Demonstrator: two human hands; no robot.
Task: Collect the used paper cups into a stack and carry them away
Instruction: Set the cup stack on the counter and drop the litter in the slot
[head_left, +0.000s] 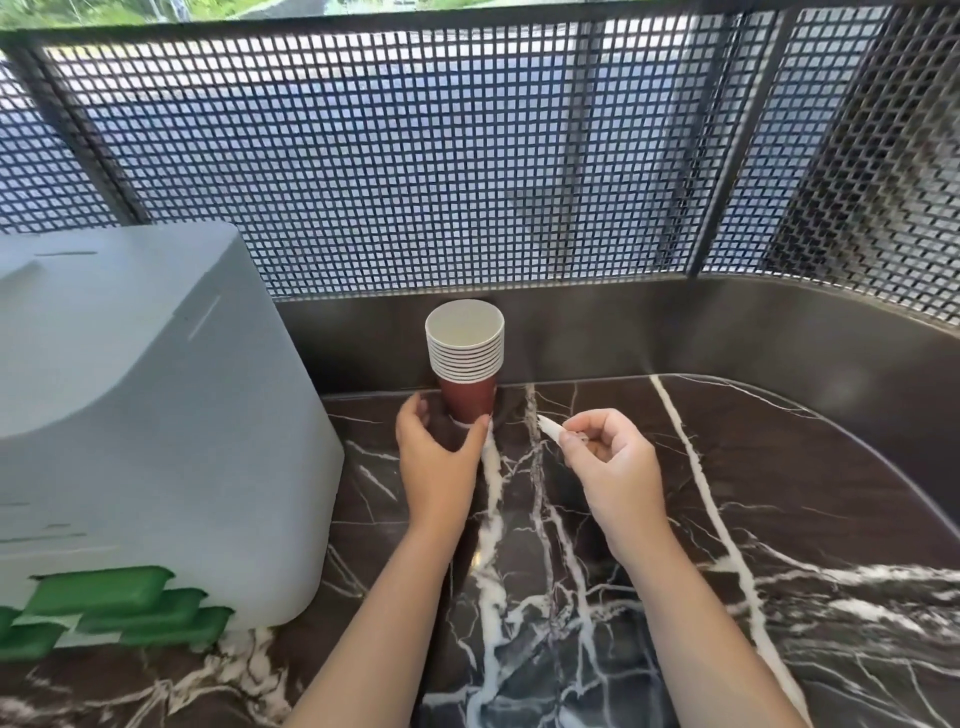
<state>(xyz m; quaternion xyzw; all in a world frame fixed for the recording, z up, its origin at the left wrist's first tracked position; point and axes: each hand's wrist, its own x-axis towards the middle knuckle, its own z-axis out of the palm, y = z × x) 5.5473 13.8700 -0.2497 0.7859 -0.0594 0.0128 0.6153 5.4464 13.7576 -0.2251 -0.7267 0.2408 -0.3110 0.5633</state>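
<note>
Two bare arms reached out over the dark table (779, 519) with white lines. The right hand (608, 462) pinched a small white thing (550, 429) in its fingertips. The left hand (436, 457) wrapped around the bottom of the stack of red paper cups (467, 364). The stack stood upright by the back wall, under the metal fence (415, 156). A big grey box (130, 415) sat to the left.

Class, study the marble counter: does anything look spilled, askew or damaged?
Nothing stands out. The stack of red paper cups stands upright on the dark marble counter, the left hand around its base. The right hand pinches a small white scrap.
</note>
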